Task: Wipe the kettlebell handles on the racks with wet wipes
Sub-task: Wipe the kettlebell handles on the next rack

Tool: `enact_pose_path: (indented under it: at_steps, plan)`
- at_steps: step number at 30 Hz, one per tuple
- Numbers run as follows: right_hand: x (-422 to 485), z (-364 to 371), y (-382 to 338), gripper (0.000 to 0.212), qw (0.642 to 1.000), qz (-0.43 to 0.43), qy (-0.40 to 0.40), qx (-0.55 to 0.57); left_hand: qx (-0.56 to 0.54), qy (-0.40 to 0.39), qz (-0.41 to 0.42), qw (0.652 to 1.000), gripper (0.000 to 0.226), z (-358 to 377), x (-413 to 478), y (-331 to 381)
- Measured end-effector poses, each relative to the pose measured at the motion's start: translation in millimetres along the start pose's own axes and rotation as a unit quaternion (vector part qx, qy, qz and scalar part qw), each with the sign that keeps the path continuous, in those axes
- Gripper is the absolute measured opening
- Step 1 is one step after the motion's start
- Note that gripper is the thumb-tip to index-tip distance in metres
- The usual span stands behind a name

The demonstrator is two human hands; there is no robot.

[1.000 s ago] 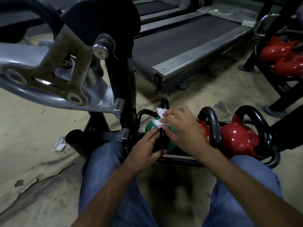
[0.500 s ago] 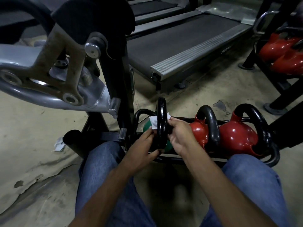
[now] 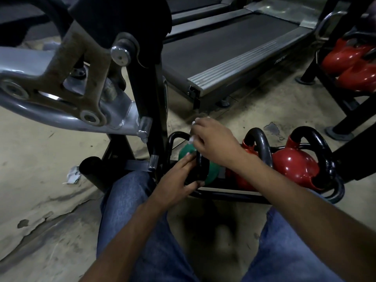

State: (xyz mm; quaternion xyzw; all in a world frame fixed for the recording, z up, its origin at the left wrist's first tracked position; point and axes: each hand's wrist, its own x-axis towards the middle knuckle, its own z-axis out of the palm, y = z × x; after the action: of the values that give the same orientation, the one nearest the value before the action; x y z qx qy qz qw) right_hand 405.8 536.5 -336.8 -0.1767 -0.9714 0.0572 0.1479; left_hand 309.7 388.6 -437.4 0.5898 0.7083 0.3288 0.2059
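A green kettlebell [image 3: 211,171] with a black handle [image 3: 200,165] sits at the left end of a low black floor rack [image 3: 227,195]. My left hand [image 3: 179,179] grips the lower part of that handle. My right hand [image 3: 213,142] is curled over the top of the handle and holds a white wet wipe [image 3: 192,139] against it; only small bits of the wipe show. Two red kettlebells [image 3: 295,166] with black handles stand to the right in the same rack.
A grey and black exercise machine frame [image 3: 85,92] stands close at the left. Treadmills [image 3: 234,49] lie ahead. Another rack with red kettlebells [image 3: 354,64] is at the far right. A crumpled wrapper [image 3: 73,176] lies on the floor. My knees in jeans frame the rack.
My right hand has slid from the side of the handle up over its top with the wipe. The left hand keeps its grip low on the handle.
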Motion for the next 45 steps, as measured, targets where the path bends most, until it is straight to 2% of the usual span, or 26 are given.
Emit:
enact_pose_path:
  at_steps: [3,5,7,9,12,14,15,16,18,19,22,25,27,28,29,31,33,34,35,36,38,41,43,45]
  plan:
    - [-2,-10,-10,0.03,0.977,-0.131,-0.121,-0.121,-0.015,-0.002,0.001,1.0,0.07,-2,0,1]
    - [-23,-9,-11,0.032,0.97,-0.173,-0.129,-0.108,-0.027,0.0,0.005,1.0,0.064,-1,-1,1]
    - [-45,-5,-4,0.026,0.981,-0.171,-0.07,-0.055,-0.032,0.006,0.009,0.999,0.061,-1,-2,1]
    - [-64,5,-3,0.022,0.991,-0.128,0.039,0.011,-0.039,0.009,0.012,0.999,0.062,0,-1,-1]
    - [-79,23,-22,0.023,0.974,0.052,0.164,0.145,-0.023,0.005,0.007,1.0,0.069,2,1,-4]
    - [-74,28,-36,0.021,0.925,0.203,0.21,0.241,-0.016,0.001,-0.003,1.0,0.075,3,0,-6]
    - [-68,28,-39,0.02,0.886,0.272,0.221,0.303,-0.013,0.001,-0.003,1.0,0.076,3,0,-6]
    - [-61,27,-39,0.021,0.831,0.336,0.22,0.384,-0.01,-0.001,-0.003,1.0,0.075,4,0,-7]
    - [-52,28,-42,0.025,0.696,0.425,0.185,0.549,-0.009,-0.002,-0.005,1.0,0.074,4,-1,-8]
    - [-51,28,-43,0.028,0.653,0.445,0.163,0.591,-0.011,0.0,-0.005,1.0,0.073,4,0,-8]
    - [-48,24,-44,0.033,0.608,0.462,0.126,0.633,-0.019,0.009,-0.003,1.0,0.066,2,-1,-5]
    - [-39,19,-37,0.029,0.569,0.477,0.144,0.654,-0.01,0.011,-0.002,1.0,0.064,3,-1,-4]
    - [-46,26,-45,0.025,0.594,0.473,0.181,0.626,-0.018,0.007,-0.005,1.0,0.068,3,-1,-5]
    - [-54,31,-54,0.021,0.631,0.459,0.206,0.59,-0.026,0.007,-0.008,1.0,0.073,3,-2,-7]
    - [-64,35,-63,0.017,0.685,0.433,0.235,0.537,-0.034,0.007,-0.01,0.999,0.076,3,-3,-8]
    - [-76,38,-70,0.019,0.813,0.327,0.266,0.402,-0.047,0.01,-0.006,0.999,0.078,4,-3,-10]
    - [-66,36,-50,0.025,0.925,0.164,0.228,0.256,-0.053,0.01,-0.007,0.999,0.077,5,-2,-11]
    - [-53,30,-38,0.027,0.969,0.088,0.17,0.155,-0.048,0.01,-0.009,0.999,0.076,5,-1,-11]
    - [-38,22,-27,0.027,0.993,0.031,0.104,0.043,-0.037,0.01,-0.009,0.999,0.075,5,1,-11]
    - [-23,12,-20,0.028,0.998,-0.003,0.033,-0.058,-0.026,0.007,-0.007,1.0,0.074,5,2,-10]
    - [6,-10,-15,0.033,0.977,-0.05,-0.102,-0.182,-0.015,0.002,-0.01,1.0,0.076,4,2,-7]
    - [25,-26,-27,0.039,0.926,-0.109,-0.271,-0.239,-0.026,0.007,-0.008,1.0,0.071,0,-2,-6]
    - [19,-27,-36,0.04,0.905,-0.142,-0.319,-0.243,-0.047,0.015,-0.005,0.999,0.062,-1,-5,-3]
    - [1,-19,-36,0.04,0.911,-0.196,-0.26,-0.254,-0.054,0.026,-0.006,0.998,0.054,0,-6,-2]
